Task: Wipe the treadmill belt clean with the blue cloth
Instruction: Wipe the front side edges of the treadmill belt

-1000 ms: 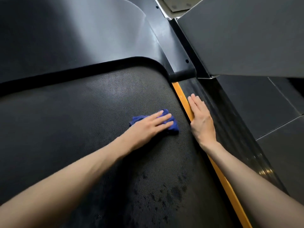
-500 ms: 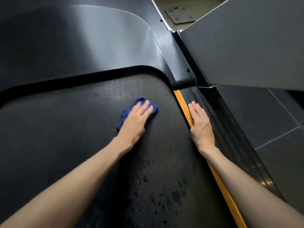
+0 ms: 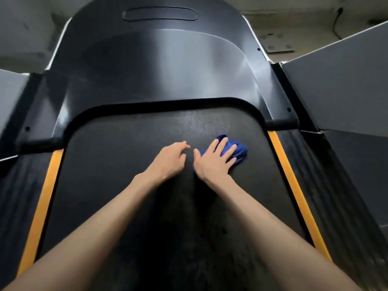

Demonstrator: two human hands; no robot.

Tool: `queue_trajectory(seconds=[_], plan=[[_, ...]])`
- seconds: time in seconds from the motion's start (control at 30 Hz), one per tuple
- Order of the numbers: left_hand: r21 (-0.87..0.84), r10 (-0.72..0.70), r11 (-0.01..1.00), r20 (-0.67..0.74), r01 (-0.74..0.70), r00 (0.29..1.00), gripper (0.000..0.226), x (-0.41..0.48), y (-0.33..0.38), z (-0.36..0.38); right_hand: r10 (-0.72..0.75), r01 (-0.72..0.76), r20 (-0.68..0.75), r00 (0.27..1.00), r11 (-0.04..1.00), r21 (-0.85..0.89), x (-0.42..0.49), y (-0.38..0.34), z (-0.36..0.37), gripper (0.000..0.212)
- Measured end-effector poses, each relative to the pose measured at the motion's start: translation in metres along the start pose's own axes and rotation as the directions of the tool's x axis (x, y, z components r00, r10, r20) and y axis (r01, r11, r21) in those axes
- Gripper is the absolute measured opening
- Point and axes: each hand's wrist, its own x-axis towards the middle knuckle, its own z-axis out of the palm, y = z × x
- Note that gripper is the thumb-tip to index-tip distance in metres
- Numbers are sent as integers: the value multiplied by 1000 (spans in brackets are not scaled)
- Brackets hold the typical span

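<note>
The cloth (image 3: 239, 151) is pressed to the belt (image 3: 126, 164) near its front right corner under the right hand (image 3: 216, 162), fingers (image 3: 223, 144) spread straight, probably for even wiping pressure, while the left hand (image 3: 170, 159), loosely curled and empty, is held just beside it.

The right hand (image 3: 214, 162) lies flat with fingers spread on the cloth (image 3: 240, 151), pressing it onto the belt (image 3: 126, 164) at the far right part, near the right orange strip (image 3: 294, 185). The left hand (image 3: 170, 160) is just beside it on the left, fingers loosely curled and holding nothing. Another orange strip (image 3: 42, 206) runs along the belt's left edge. The black hood (image 3: 157, 70) rises at the far end, and a grey panel (image 3: 346, 91) stands to the right.
</note>
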Motion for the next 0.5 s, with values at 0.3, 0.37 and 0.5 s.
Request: queue_trajectory(seconds=[0.3, 0.37, 0.5], plan=[[96, -224, 969, -56, 228, 973, 37, -39, -80, -55, -388, 391, -267, 882, 919, -45, 71, 58, -12, 71], [78, -299, 948, -114, 309, 947, 37, -48, -94, -63, -276, 280, -319, 907, 959, -35, 89, 42, -12, 65], [67, -363, 925, -134, 374, 922, 37, -63, -111, -71, -75, 137, -413, 908, 983, 122, 107, -1, -3, 50]])
